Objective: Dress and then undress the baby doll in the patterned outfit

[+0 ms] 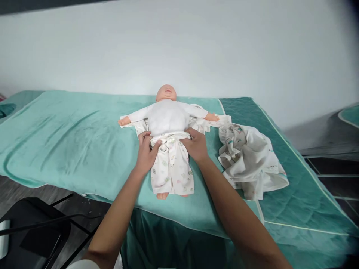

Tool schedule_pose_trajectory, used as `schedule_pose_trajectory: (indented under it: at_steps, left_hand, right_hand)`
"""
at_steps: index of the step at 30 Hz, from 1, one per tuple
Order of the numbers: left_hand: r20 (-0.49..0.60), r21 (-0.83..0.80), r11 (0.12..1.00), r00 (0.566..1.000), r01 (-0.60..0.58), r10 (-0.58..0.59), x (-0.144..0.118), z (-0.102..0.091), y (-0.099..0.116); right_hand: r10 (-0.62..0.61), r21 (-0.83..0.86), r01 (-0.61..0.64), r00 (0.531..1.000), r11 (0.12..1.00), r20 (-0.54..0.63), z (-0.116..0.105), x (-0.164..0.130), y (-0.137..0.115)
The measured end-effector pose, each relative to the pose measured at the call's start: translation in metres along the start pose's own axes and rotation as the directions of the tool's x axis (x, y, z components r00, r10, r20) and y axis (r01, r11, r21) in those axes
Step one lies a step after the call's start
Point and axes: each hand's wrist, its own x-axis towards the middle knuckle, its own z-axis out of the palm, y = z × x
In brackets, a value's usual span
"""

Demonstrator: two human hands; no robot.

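Left hand pinching the waistband of the printed baby pants on the baby doll, lying face up on the green blanket. Right hand pinching the other side. Pants likely soft, light, stretchy; best gripped at the waistband. Crumpled printed cloth just beside.

White doll top, printed white pants, teal blanket.
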Motion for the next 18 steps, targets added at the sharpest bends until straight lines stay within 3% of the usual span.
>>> schedule_pose_trajectory:
  at_steps: [4,8,13,18]
  left_hand:
    - [-0.006,0.035,0.999,1.0,-0.004,0.004,0.008,0.005,-0.002]
    - [-0.002,0.033,0.999,0.999,-0.034,0.034,0.011,0.004,0.002]
    - [-0.063,0.03,0.994,0.993,-0.102,0.104,0.032,0.009,0.006]
    - [-0.087,0.024,0.995,0.992,-0.092,0.094,0.066,0.019,-0.005]
  right_hand:
    - [0.157,0.164,-0.173,0.982,0.971,0.11,-0.007,-0.03,-0.005]
    - [0.176,0.224,-0.225,0.96,0.948,0.217,-0.011,-0.052,-0.002]
    - [0.146,0.252,-0.183,0.976,0.95,0.16,-0.004,-0.032,0.0]
    - [0.136,0.135,-0.14,0.99,0.981,0.042,0.006,-0.002,-0.001]
